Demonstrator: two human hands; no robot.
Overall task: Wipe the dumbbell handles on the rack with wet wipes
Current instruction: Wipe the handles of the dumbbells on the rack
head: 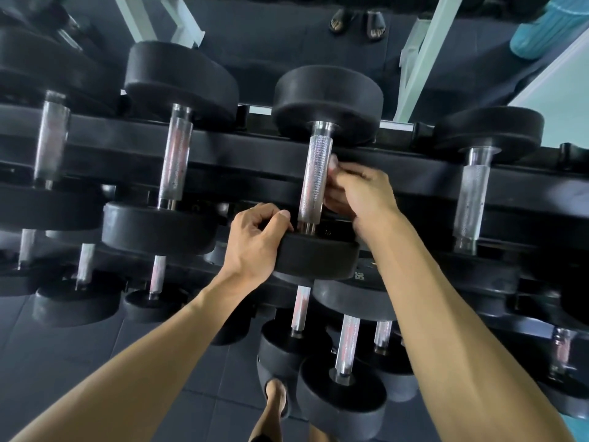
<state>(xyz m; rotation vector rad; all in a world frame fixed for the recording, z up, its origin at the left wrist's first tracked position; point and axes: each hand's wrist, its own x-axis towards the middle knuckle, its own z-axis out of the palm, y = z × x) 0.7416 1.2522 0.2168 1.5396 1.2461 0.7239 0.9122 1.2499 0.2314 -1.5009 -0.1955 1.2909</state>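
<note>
Fingers of my right hand (353,189) are curled in against the right side of a knurled silver steel dumbbell handle (314,180), the thumb tip touching the metal near its middle; I cannot make out a wet wipe between skin and steel, so whether the hand pinches one there or only grips the bar I cannot tell. My left hand (255,240) wraps the rim of the near black rubber round head (315,256) of that same dumbbell, thumb over its top edge and the other fingers hidden behind it, apparently steadying the weight. The handle runs away from me to the far black rubber head (328,100), and the dumbbell lies across the black rails of the tiered rack (223,148), in the middle of the top row. I judge the wiping to be under way on this one bar, with no sure way to say which neighbours are finished: the knurled handle to the left (175,154) and the duller, blurred handle to the right (471,199) show no clear wet sheen or streaks. Cross-hatched knurling gives the bars a rough, grippy face, with smooth polished collars at each end; the heads are matte, thick, drum-shaped discs. Lower rows hold smaller dumbbells with shorter chrome handles (349,346), and dark rubber floor tiles (79,355) lie beneath.
</note>
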